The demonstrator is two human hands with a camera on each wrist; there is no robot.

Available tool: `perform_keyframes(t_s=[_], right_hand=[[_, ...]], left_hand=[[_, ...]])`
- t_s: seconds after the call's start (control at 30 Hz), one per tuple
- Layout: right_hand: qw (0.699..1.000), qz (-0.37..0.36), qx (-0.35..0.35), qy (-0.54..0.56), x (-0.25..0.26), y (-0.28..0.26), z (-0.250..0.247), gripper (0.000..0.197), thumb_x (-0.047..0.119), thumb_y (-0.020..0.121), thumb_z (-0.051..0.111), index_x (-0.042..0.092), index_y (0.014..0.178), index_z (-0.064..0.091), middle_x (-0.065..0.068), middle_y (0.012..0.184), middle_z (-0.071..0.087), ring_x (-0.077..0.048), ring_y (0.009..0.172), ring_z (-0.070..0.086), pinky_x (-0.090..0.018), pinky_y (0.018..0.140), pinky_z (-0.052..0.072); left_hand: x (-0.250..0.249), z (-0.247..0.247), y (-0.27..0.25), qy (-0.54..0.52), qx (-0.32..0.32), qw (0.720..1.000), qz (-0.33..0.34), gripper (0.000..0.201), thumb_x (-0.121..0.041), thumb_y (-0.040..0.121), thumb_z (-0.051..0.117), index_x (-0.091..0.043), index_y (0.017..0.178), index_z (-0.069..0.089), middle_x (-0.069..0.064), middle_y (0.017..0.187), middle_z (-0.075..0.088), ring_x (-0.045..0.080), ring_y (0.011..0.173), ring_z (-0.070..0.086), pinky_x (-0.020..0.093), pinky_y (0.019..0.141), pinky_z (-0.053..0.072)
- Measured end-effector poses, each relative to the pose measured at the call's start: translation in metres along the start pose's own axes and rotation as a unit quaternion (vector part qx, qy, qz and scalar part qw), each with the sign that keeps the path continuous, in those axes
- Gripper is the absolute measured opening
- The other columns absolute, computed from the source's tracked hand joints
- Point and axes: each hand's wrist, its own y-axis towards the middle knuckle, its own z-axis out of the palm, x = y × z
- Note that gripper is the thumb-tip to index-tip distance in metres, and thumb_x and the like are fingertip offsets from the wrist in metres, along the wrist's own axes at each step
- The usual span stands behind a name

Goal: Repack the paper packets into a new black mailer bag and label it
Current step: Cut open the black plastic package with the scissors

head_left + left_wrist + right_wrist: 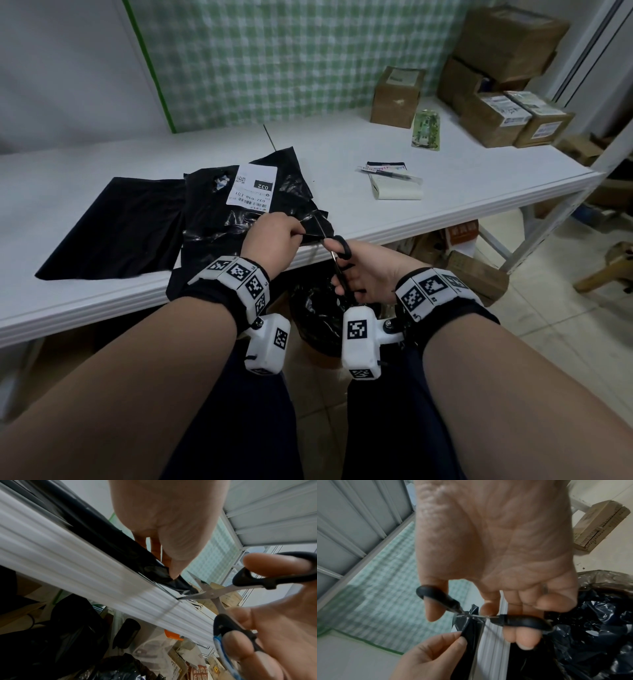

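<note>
Crinkled black plastic mailer bag (239, 205) with white printed shipping label (252, 185) — on white counter (445, 192), corner overhanging front edge. Left hand (270, 236): grip pinched on that corner. Right hand (363, 274): grip clamped through black-handled steel scissors (223, 593) — blades apart at bag edge. Flat unlabelled black plastic mailer bag (116, 226) lying alongside, left.

You face a long white laminate worktop (479, 192) on a white metal frame, backed by a green-and-white checked wall covering (274, 58). Pale glossy floor tiles (555, 308) spread to your right, where stacked brown cardboard boxes (507, 44) fill the far corner.
</note>
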Motion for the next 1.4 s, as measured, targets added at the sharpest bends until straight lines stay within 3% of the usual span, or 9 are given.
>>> perform_keyframes(t_s=[0.23,0.57,0.87,1.03,1.27,1.4], right_hand=[[0.999,-0.017,0.002,0.030,-0.002,0.005,0.006,0.046,0.060,0.081,0.054,0.016,0.095,0.048,-0.003,0.074,0.056,-0.014,0.063,0.051,-0.025,0.056,0.030],[0.998,-0.047,0.027,0.042,-0.002,0.002,0.000,0.041,0.058,0.082,0.053,0.019,0.086,0.046,-0.003,0.072,0.056,-0.015,0.062,0.051,-0.025,0.055,0.031],[0.994,-0.074,-0.007,0.074,-0.003,0.009,0.010,0.037,0.050,0.084,0.058,0.016,0.078,0.045,-0.004,0.066,0.052,-0.011,0.053,0.046,-0.018,0.044,0.024],[0.993,-0.095,0.002,0.069,-0.006,0.011,0.009,0.030,0.045,0.088,0.058,0.016,0.093,0.051,-0.003,0.061,0.048,-0.006,0.042,0.044,-0.015,0.039,0.019],[0.992,-0.116,-0.001,0.040,-0.016,0.022,0.007,0.029,0.041,0.087,0.062,0.020,0.071,0.048,-0.005,0.060,0.049,-0.014,0.051,0.037,-0.014,0.033,0.022],[0.994,-0.107,0.012,0.035,-0.014,0.021,0.008,0.027,0.041,0.089,0.059,0.020,0.075,0.049,-0.005,0.063,0.049,-0.012,0.054,0.038,-0.013,0.037,0.023]], left_hand=[[0.000,0.001,-0.003,-0.023,-0.003,1.000,0.016,0.018,-0.015,0.086,0.057,-0.015,0.094,0.073,0.004,0.097,0.066,0.021,0.101,0.057,0.030,0.086,0.040],[0.002,0.001,-0.004,-0.049,-0.025,0.998,0.016,0.018,-0.016,0.087,0.057,-0.015,0.096,0.073,0.002,0.099,0.065,0.019,0.100,0.056,0.022,0.082,0.036],[0.004,0.005,-0.005,-0.042,-0.001,0.999,0.010,0.018,-0.022,0.079,0.067,-0.018,0.096,0.072,0.001,0.097,0.065,0.020,0.100,0.056,0.031,0.089,0.044],[0.001,0.009,-0.005,-0.022,0.009,1.000,0.009,0.020,-0.015,0.078,0.066,-0.017,0.098,0.071,0.001,0.098,0.065,0.020,0.097,0.060,0.034,0.089,0.047],[-0.001,0.014,-0.003,-0.028,0.011,1.000,0.004,0.018,-0.009,0.083,0.057,-0.012,0.094,0.072,0.004,0.101,0.066,0.022,0.098,0.060,0.033,0.088,0.047],[0.002,0.014,-0.001,-0.045,0.012,0.999,0.002,0.018,-0.008,0.083,0.057,-0.012,0.093,0.072,0.003,0.100,0.067,0.020,0.096,0.061,0.030,0.086,0.046]])
